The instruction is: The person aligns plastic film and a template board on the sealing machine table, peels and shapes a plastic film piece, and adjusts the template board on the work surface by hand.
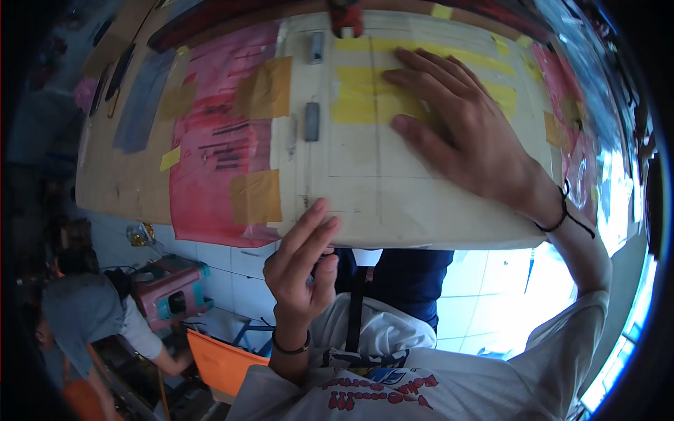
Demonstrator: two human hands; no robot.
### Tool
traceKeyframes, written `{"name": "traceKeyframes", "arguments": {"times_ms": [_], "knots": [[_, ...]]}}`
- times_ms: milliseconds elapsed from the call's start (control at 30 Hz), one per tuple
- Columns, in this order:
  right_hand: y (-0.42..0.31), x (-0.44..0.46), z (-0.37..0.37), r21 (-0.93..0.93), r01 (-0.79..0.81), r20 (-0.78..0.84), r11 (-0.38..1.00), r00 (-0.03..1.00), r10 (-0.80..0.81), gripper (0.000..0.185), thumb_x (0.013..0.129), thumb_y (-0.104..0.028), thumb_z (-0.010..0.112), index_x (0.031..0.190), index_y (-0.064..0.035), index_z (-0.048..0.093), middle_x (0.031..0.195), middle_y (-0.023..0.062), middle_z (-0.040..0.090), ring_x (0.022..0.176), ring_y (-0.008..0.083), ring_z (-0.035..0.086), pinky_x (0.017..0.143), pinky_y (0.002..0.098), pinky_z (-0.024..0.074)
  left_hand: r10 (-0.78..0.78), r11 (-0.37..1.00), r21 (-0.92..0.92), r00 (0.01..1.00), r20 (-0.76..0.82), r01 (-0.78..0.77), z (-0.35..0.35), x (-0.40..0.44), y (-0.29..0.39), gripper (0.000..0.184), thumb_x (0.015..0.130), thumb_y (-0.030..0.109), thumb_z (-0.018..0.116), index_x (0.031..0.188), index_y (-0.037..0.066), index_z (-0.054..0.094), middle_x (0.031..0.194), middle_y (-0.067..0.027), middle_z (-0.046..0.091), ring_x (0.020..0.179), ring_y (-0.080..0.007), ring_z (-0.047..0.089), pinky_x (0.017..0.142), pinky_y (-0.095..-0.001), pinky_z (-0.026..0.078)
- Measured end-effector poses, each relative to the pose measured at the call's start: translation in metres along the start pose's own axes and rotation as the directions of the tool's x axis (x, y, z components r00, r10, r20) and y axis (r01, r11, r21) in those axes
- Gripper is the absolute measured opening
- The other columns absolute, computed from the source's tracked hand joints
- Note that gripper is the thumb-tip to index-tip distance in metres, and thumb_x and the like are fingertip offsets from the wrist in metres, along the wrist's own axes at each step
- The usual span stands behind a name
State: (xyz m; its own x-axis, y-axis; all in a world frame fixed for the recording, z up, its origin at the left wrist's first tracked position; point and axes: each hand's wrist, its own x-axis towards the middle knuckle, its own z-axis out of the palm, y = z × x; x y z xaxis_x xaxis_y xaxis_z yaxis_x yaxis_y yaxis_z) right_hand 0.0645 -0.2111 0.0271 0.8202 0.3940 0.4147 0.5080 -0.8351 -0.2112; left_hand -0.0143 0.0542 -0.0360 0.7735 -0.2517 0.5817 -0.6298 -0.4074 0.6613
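Note:
My right hand lies open on the cream work board, its fingers spread over wide yellow tape strips. A thin dark cord circles that wrist. At the board's near edge is my left hand, with the index and middle fingers stretched out over the edge and the thumb apart; I see nothing held in it. Two small grey bars, a far one and a nearer one, lie left of the tape. Thin straight lines run across the board surface around them.
A red plastic sheet with brown tape patches covers the board's left part. Across the far edge lies a dark red bar. Another person bends low at left, near a pink and green stool and an orange panel.

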Motion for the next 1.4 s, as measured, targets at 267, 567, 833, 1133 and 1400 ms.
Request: {"name": "traceKeyframes", "arguments": {"times_ms": [267, 567, 833, 1133, 1400], "knots": [[-0.007, 0.012, -0.01, 0.001, -0.059, 0.129, 0.998, 0.99, 0.058, 0.043, 0.092, -0.023, 0.064, 0.129, -0.0027, 0.059, 0.144, 0.0256, 0.05, 0.137, 0.043, 0.043, 0.115, 0.0526, 0.0305, -0.029, 0.997, -0.063, 0.998, 0.062, 0.033, -0.005, 0.005, 0.0, 0.031, 0.096, 0.013, 0.051, 0.113, -0.003, 0.071, 0.123, -0.0215, 0.066, 0.099, -0.0285, 0.071, 0.078, -0.0335, 0.06], [-0.01, 0.012, -0.008, -0.081, -0.104, 0.193, 0.991, 0.974, 0.118, 0.047, 0.092, -0.024, 0.06, 0.134, -0.0024, 0.057, 0.147, 0.0244, 0.047, 0.139, 0.0441, 0.041, 0.114, 0.0532, 0.0304, -0.055, 0.998, 0.017, 0.996, 0.076, 0.054, -0.005, 0.005, 0.004, 0.031, 0.093, 0.013, 0.056, 0.12, 0.006, 0.071, 0.13, -0.0107, 0.065, 0.097, -0.0171, 0.072, 0.077, -0.0277, 0.06], [-0.007, 0.013, -0.002, -0.184, -0.111, 0.202, 0.977, 0.968, 0.148, 0.048, 0.093, -0.026, 0.055, 0.136, -0.0038, 0.057, 0.147, 0.0226, 0.049, 0.141, 0.0429, 0.039, 0.115, 0.0543, 0.0309, 0.027, 0.998, 0.057, 0.994, 0.107, -0.033, -0.007, 0.001, -0.004, 0.03, 0.096, 0.015, 0.052, 0.115, 0.007, 0.073, 0.121, -0.0125, 0.07, 0.093, -0.02, 0.073, 0.074, -0.0301, 0.061], [-0.006, 0.017, -0.001, -0.166, -0.126, 0.181, 0.978, 0.971, 0.156, 0.049, 0.095, -0.032, 0.054, 0.135, -0.0043, 0.058, 0.147, 0.0219, 0.049, 0.14, 0.0418, 0.04, 0.115, 0.0541, 0.031, 0.032, 0.998, 0.053, 0.998, 0.049, -0.035, -0.001, 0.004, -0.006, 0.031, 0.098, 0.015, 0.049, 0.115, 0.005, 0.072, 0.121, -0.0146, 0.069, 0.091, -0.0214, 0.073, 0.075, -0.0313, 0.062], [-0.002, 0.013, 0.0, -0.024, -0.173, 0.099, 0.985, 0.98, 0.174, 0.047, 0.096, -0.032, 0.055, 0.133, -0.004, 0.06, 0.145, 0.0199, 0.052, 0.139, 0.0407, 0.043, 0.116, 0.0537, 0.0286, 0.021, 0.999, 0.045, 0.999, -0.029, -0.02, 0.004, 0.001, -0.006, 0.036, 0.089, 0.011, 0.057, 0.122, 0.01, 0.071, 0.129, -0.005, 0.068, 0.088, -0.0082, 0.069, 0.071, -0.0243, 0.058]]}}
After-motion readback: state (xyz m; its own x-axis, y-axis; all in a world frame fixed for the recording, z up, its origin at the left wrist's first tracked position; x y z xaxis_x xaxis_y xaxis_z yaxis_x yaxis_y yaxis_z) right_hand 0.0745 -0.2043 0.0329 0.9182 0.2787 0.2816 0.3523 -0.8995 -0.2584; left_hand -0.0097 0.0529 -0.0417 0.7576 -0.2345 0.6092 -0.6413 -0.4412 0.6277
